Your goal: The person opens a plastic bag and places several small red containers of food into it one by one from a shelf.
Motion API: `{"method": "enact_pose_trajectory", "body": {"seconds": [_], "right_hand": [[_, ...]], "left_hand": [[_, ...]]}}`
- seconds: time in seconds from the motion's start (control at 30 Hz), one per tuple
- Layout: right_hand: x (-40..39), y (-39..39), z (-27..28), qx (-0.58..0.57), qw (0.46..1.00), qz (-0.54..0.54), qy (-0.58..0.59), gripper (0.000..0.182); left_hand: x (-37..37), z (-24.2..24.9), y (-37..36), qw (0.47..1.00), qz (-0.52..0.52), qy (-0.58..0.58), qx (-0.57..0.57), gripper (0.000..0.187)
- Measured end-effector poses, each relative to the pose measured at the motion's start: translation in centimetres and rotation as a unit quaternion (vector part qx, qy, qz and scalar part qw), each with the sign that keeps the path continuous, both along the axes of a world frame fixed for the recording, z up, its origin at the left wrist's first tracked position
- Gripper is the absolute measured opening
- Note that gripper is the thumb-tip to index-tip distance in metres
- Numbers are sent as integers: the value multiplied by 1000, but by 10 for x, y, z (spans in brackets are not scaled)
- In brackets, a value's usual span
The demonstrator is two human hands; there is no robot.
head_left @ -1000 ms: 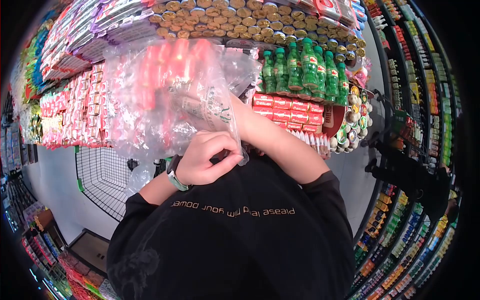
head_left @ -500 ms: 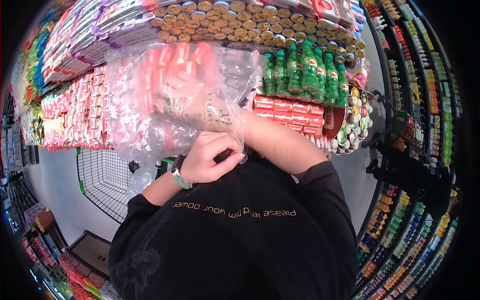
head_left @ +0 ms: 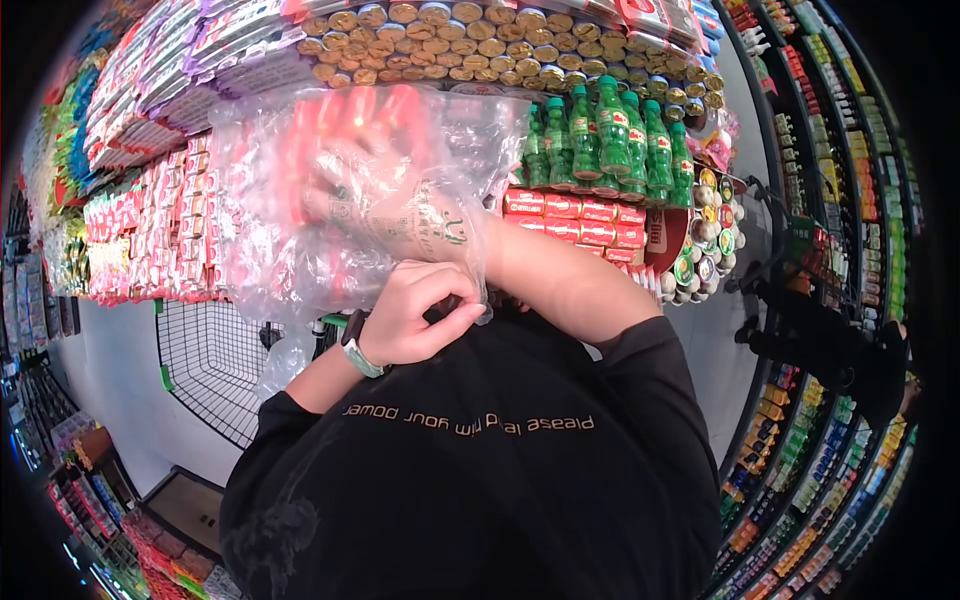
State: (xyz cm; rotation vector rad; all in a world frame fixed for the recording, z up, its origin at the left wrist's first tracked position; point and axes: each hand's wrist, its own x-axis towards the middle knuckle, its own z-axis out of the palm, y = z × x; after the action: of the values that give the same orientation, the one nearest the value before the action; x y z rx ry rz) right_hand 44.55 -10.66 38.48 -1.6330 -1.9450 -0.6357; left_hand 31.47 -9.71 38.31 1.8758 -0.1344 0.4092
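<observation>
One clear plastic bag (head_left: 260,220) spreads over the upper left of the frame, its edge pinched in the closed grip of the left hand (head_left: 425,312), near the centre. Inside it, the right hand (head_left: 365,180) has an open grip, fingers spread over red items (head_left: 345,115) blurred by the plastic; whether it holds any, I cannot tell. Green bottles (head_left: 612,135) stand upper right of centre, and a wire cart (head_left: 210,350) sits at left, below the bag.

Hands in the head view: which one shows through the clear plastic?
The right hand, seen through the clear plastic bag; the left hand is uncovered, its fingers on the bag's edge.
</observation>
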Motion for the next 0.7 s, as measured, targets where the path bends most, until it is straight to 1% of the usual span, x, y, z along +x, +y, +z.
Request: {"method": "enact_pose_trajectory", "body": {"seconds": [0.03,0.13,0.23,0.33,0.43,0.53,0.57,0.6,0.63,0.7], "right_hand": [[1,-3,2,-5,1000,-5,9,33],[13,-12,-6,-109,994,30,-5,44],[26,-33,-19,-69,994,27,80,47],[34,-81,-6,-140,984,-29,105,43],[43,-123,1,-123,978,-19,170,38],[48,-164,-2,-79,949,-62,300,33],[49,-175,-6,-52,933,-92,344,30],[51,-185,-12,-41,921,-116,370,29],[53,-194,-16,-29,907,-139,397,28],[57,-207,-17,-59,910,-144,384,27]], "left_hand": [[1,1,0,1000,-3,-5,2,9],[2,5,1,1000,-10,2,-9,8],[1,6,2,1000,-16,13,-15,8],[2,3,3,1000,-17,13,-19,8],[2,1,4,1000,-13,7,-14,9],[-1,-4,4,999,2,-17,-27,12],[-2,-5,7,999,6,-19,-25,13],[-4,-5,7,999,9,-4,-47,13],[-4,-6,7,999,7,-2,-44,13],[-4,-7,9,999,1,3,-33,13]]}}
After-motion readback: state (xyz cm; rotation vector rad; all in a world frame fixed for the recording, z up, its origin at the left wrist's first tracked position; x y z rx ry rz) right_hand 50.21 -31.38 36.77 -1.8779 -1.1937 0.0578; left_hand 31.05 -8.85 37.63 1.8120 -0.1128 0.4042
